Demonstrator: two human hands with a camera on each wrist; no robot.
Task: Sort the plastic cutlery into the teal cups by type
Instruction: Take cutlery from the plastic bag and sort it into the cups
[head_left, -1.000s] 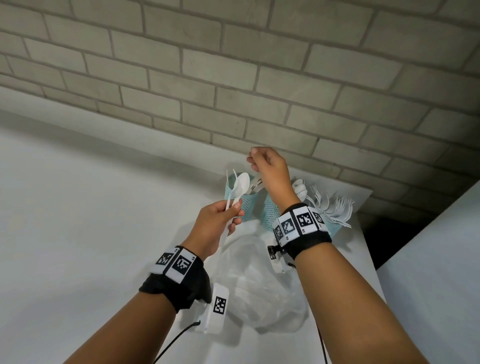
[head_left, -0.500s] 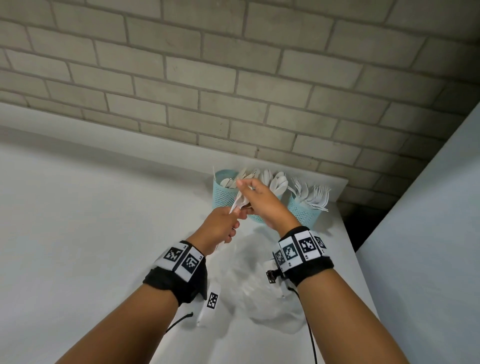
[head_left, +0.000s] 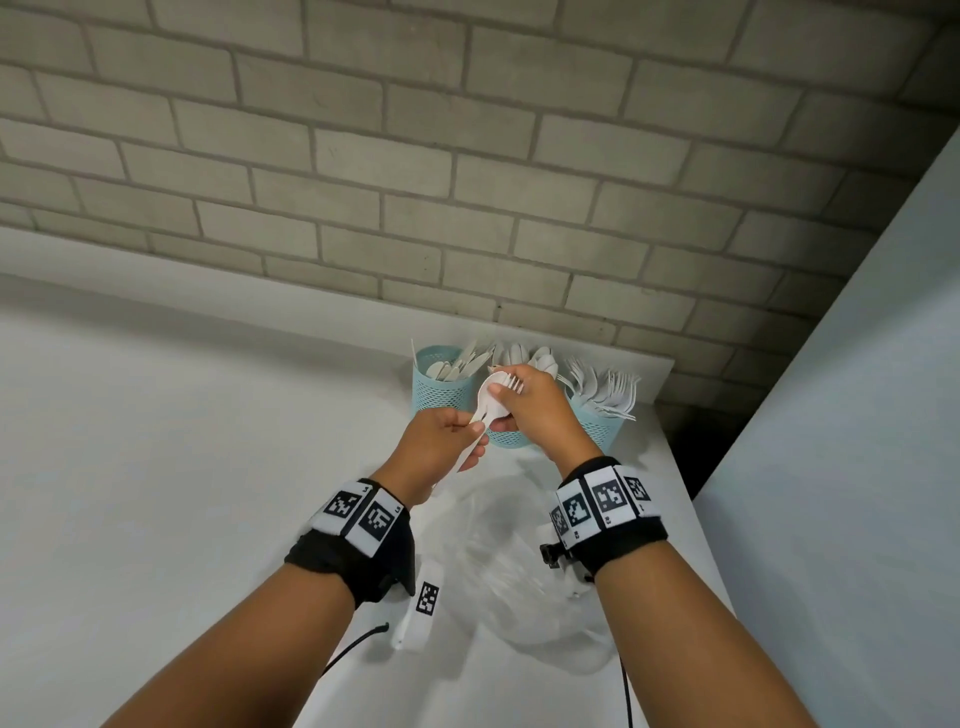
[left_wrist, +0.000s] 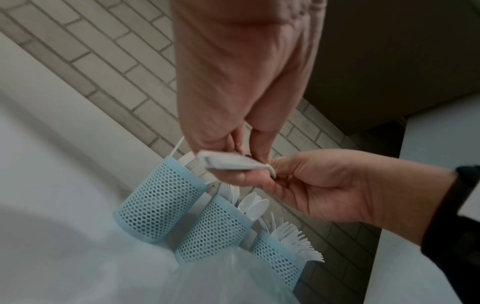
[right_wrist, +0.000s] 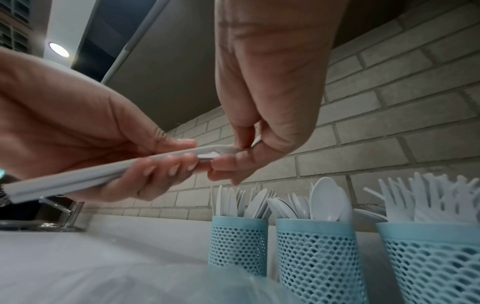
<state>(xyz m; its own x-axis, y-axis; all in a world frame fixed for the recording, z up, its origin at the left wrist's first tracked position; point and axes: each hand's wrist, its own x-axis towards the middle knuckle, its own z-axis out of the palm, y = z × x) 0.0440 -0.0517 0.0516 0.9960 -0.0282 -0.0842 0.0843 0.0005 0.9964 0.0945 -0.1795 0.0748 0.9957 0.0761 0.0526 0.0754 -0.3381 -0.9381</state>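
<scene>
Two white plastic utensils, a spoon (head_left: 492, 400) and a fork (head_left: 513, 383), sit stacked mid-frame above three teal mesh cups (head_left: 442, 385), handles gripped by the left hand (head_left: 441, 436) so the right hand (head_left: 530, 402) can pinch one head free.

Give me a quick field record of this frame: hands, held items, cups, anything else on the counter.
left hand: grips handles of white plastic cutlery bundle
right hand: pinches the bundle's head end
bundle: spoon bowl and fork tines visible, held above the cups
left teal mesh cup: knives
middle teal mesh cup: spoons
right teal mesh cup: forks
clear plastic bag: on white counter, below the hands
</scene>
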